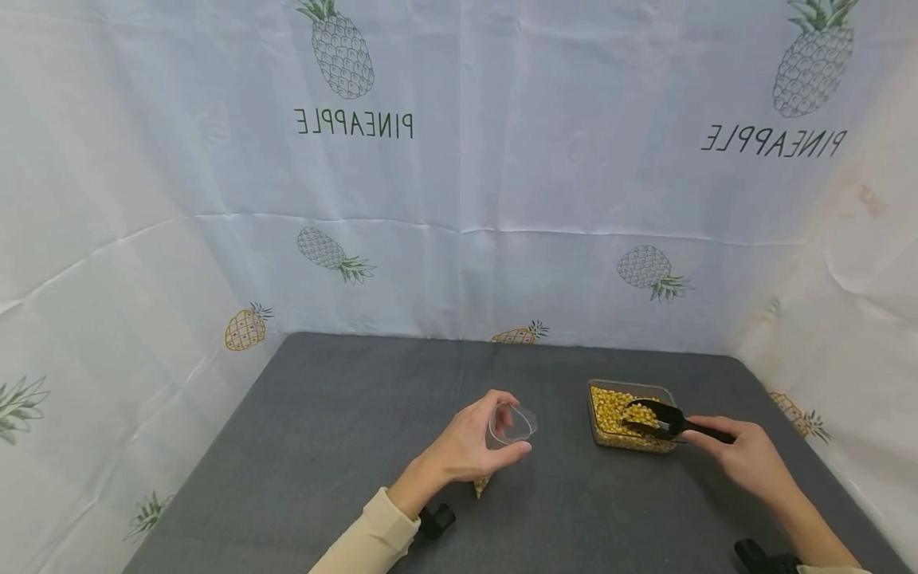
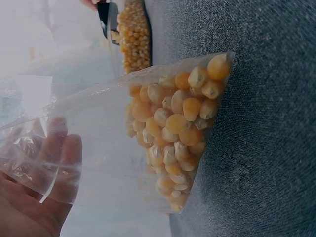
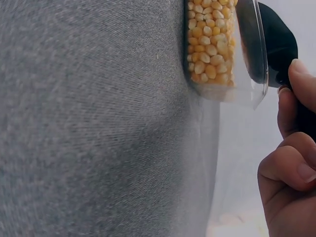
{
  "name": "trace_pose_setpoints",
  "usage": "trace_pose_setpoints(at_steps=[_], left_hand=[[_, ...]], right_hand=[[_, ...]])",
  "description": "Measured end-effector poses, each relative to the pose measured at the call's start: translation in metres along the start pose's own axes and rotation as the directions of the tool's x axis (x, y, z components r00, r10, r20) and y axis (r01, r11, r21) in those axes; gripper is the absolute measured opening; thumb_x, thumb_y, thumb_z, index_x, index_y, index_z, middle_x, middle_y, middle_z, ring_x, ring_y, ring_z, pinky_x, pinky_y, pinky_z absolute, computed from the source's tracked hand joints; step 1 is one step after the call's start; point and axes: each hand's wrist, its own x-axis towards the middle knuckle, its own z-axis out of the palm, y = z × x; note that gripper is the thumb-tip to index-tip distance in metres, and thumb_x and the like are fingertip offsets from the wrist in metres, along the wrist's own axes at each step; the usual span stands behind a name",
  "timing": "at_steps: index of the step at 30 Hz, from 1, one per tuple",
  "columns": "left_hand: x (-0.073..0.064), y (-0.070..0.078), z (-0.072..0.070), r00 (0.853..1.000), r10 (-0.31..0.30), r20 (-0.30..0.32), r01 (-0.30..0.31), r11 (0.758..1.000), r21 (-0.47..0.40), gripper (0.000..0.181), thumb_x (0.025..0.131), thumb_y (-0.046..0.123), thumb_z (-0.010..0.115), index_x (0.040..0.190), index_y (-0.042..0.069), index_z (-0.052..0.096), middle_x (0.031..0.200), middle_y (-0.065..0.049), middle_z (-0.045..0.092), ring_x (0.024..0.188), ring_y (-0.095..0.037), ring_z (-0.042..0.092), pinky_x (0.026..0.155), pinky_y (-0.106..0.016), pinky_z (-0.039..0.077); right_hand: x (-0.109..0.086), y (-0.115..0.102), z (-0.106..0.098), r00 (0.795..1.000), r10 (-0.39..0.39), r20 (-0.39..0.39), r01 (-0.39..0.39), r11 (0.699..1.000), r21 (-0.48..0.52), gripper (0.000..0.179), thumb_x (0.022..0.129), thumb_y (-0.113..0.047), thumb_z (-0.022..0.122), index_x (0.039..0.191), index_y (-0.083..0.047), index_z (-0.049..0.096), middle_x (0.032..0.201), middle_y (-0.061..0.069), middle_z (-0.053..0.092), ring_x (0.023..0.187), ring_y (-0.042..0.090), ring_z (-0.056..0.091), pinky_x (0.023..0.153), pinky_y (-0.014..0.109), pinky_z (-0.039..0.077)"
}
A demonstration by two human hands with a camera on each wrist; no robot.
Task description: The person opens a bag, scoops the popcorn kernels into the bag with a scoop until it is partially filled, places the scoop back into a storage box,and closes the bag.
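A: First lot, and where kept?

B: Clear plastic bag, lower corner filled with corn kernels; located near mid-table. Held at its spread mouth by the left hand, fingers and thumb curved round, well apart. Resting on the cloth or hanging just above: hard to tell from so close a view.

A: Next, to the bag's right?

B: Clear container, rectangular, well stocked with more kernels. Dipped into it, a black scoop, loaded with some; handle pinched between thumb and fingers of the right hand.

A: Surface?

B: Table, covered in dark grey, finely woven cloth; far corners rounded. Above it, at left, one cream sleeve, cuff turned back.

A: And the room?

B: White hanging on three sides, creased, meeting the table's far edge. Printed with grey-outlined pineapples, yellow pineapples lower down, and lettering reading PINEAPPLE in reverse.
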Motion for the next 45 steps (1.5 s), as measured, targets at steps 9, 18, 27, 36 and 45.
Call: trace_pose_setpoints(at_steps=[9, 18, 27, 36, 45], left_hand=[[0.0, -0.001, 0.0, 1.0, -0.006, 0.0, 0.006, 1.0, 0.005, 0.054, 0.095, 0.039, 0.069, 0.136, 0.008, 0.051, 0.101, 0.009, 0.054, 0.083, -0.006, 0.055, 0.076, -0.023, 0.048], [0.0, -0.002, 0.0, 1.0, -0.007, 0.0, 0.007, 1.0, 0.009, 0.053, 0.095, 0.04, 0.068, 0.135, 0.009, 0.051, 0.101, 0.008, 0.054, 0.083, -0.006, 0.054, 0.075, -0.023, 0.047], [0.0, -0.002, 0.0, 1.0, -0.006, -0.004, 0.006, 1.0, 0.012, 0.054, 0.095, 0.041, 0.068, 0.135, 0.01, 0.05, 0.101, 0.008, 0.054, 0.083, -0.005, 0.052, 0.074, -0.023, 0.047], [0.0, -0.002, -0.001, 1.0, 0.004, -0.009, -0.004, 1.0, 0.022, 0.054, 0.094, 0.041, 0.068, 0.135, 0.01, 0.051, 0.101, 0.008, 0.054, 0.083, -0.004, 0.052, 0.074, -0.023, 0.047], [0.0, -0.003, -0.001, 1.0, 0.002, -0.008, -0.001, 0.999, 0.035, 0.053, 0.094, 0.042, 0.069, 0.134, 0.012, 0.052, 0.102, 0.003, 0.058, 0.082, -0.004, 0.051, 0.072, -0.022, 0.046]], right_hand=[[-0.003, 0.004, 0.0, 0.998, 0.063, 0.009, -0.063, 0.996, 0.062, 0.054, 0.102, -0.035, 0.064, 0.135, 0.008, 0.061, 0.136, 0.039, 0.052, 0.12, 0.058, 0.051, 0.084, 0.062, 0.051], [-0.001, -0.006, -0.003, 0.998, 0.069, 0.011, -0.07, 0.993, 0.091, 0.056, 0.103, -0.036, 0.063, 0.138, 0.007, 0.058, 0.139, 0.037, 0.052, 0.119, 0.053, 0.053, 0.085, 0.061, 0.051], [0.003, -0.023, -0.007, 0.999, 0.035, 0.008, -0.036, 0.996, 0.084, 0.054, 0.102, -0.036, 0.064, 0.138, 0.005, 0.059, 0.139, 0.036, 0.052, 0.123, 0.055, 0.049, 0.085, 0.061, 0.051], [0.006, -0.044, -0.008, 1.0, -0.021, 0.022, 0.019, 0.994, 0.111, 0.049, 0.101, -0.033, 0.066, 0.136, 0.0, 0.062, 0.14, 0.031, 0.054, 0.118, 0.036, 0.059, 0.085, 0.06, 0.051], [0.008, -0.059, -0.008, 0.997, -0.067, 0.027, 0.064, 0.992, 0.104, 0.046, 0.101, -0.032, 0.066, 0.134, -0.001, 0.064, 0.139, 0.03, 0.055, 0.125, 0.052, 0.049, 0.085, 0.061, 0.051]])
